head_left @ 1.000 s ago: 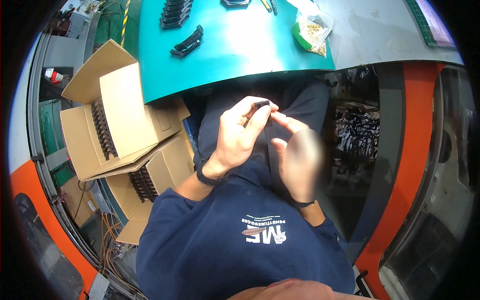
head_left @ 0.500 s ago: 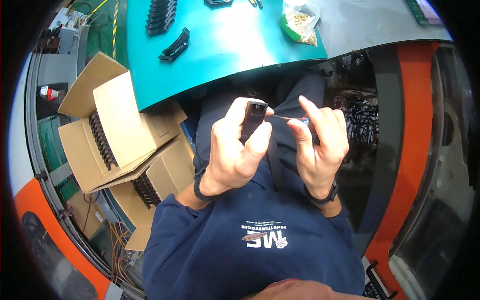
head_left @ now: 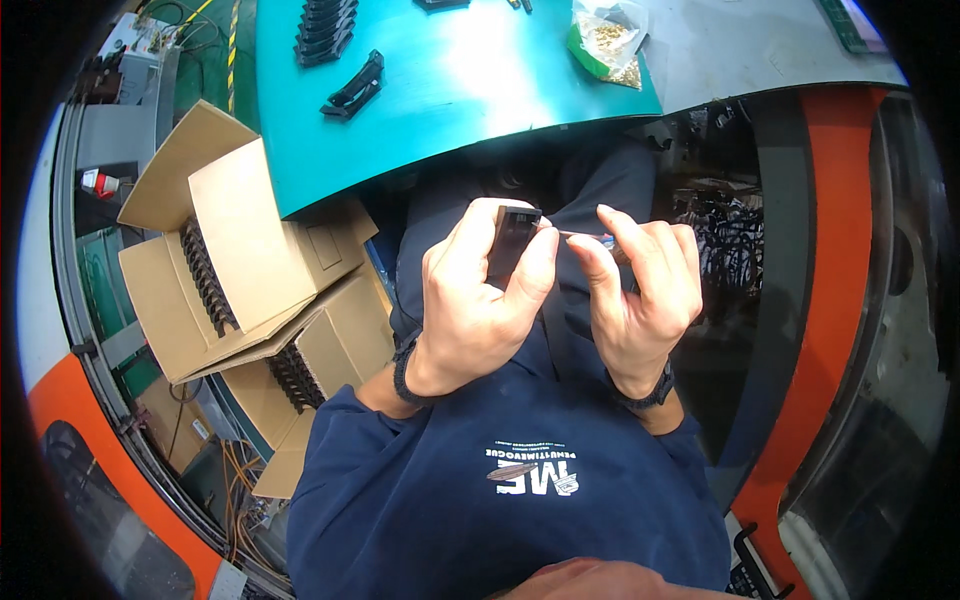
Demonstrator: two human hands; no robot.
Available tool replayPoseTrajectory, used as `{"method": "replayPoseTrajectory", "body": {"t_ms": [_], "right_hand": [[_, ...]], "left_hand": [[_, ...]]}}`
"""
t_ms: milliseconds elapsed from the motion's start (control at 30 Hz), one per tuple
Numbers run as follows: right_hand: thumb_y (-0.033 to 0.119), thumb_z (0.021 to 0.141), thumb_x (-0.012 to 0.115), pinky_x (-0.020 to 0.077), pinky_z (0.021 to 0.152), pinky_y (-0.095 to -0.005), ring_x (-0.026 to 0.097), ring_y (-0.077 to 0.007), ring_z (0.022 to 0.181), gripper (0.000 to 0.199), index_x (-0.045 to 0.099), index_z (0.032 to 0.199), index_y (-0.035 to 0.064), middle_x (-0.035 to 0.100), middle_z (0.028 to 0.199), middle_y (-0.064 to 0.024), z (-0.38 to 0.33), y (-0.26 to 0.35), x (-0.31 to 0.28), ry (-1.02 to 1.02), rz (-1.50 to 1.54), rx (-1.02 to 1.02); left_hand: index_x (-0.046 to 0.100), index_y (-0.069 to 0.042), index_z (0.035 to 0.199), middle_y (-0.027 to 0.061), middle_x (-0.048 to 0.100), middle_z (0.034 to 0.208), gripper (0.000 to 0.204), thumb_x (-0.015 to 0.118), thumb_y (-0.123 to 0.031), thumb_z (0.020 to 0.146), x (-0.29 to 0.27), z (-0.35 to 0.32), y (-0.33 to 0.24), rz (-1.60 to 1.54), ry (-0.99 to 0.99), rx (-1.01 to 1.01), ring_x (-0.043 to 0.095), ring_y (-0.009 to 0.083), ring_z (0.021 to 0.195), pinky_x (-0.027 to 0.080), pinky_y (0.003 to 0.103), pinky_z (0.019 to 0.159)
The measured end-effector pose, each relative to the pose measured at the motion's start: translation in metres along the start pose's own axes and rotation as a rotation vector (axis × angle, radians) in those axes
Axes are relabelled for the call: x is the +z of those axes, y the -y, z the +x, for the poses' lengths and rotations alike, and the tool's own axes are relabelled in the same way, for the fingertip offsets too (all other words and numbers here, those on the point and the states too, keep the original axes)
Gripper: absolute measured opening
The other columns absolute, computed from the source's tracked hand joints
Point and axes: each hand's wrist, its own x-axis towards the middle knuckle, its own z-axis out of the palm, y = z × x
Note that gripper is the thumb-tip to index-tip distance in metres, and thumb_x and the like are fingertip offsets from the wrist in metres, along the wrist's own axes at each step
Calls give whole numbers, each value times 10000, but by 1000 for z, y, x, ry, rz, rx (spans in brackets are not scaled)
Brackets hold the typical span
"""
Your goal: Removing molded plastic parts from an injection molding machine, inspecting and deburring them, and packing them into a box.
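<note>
A green mat point(head_left: 430, 110) covers the near part of a table, with grey tabletop point(head_left: 740, 60) to its right. On the mat, at the left, stands a row of curved black parts point(head_left: 325, 30), and 1 loose black part point(head_left: 355, 88) lies just below it. A clear and green plastic bag point(head_left: 607, 45) of small gold-coloured bits rests near the mat's right edge.

Over the lap, off the table, the left hand point(head_left: 475, 300) holds a black piece point(head_left: 512, 240) upright, gripped between thumb and fingers. The right hand point(head_left: 645, 295) holds a thin tool point(head_left: 607, 241), its thumb and index finger slightly apart. The tool's shaft points left to the piece's right side; whether its tip touches cannot be told, since the left fingertips are in the way. Both wrists wear dark bands.

To the person's left are 2 open cardboard boxes, an upper box point(head_left: 250, 240) and a lower box point(head_left: 345, 325), each with a row of dark parts inside. An orange post point(head_left: 840, 230) rises at the right.
</note>
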Motion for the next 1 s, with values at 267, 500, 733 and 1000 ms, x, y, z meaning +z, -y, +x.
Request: {"method": "replayPoseTrajectory", "body": {"t_ms": [267,500,733,1000], "right_hand": [[213,721,835,395,528,-312,489,-195,578,331,702,934,-3,573,656,-45,-2,2,1,21,21,32],[204,721,835,387,522,-313,481,-192,571,322,704,932,-1,568,650,-43,-2,3,1,15,21,46],[191,729,834,386,534,-311,478,-187,577,304,705,926,-2,562,638,-41,-2,3,3,-1,37,68],[130,737,830,391,566,-322,486,-197,615,261,708,932,5,561,671,-58,-15,-7,2,11,50,207]], "left_hand": [[611,40,932,112,633,747,158,705,-68,864,1,-1,1,32,-28,-21,624,170,619,483,282,558],[616,45,916,130,624,740,188,723,-98,861,1,-2,2,95,-36,-10,621,209,614,477,293,552],[611,41,910,99,621,739,179,698,-114,891,-1,0,1,37,-7,-59,595,143,622,466,276,557],[574,4,889,-7,531,751,201,567,-175,982,-4,5,4,-205,19,-167,407,31,592,311,197,533]]}}
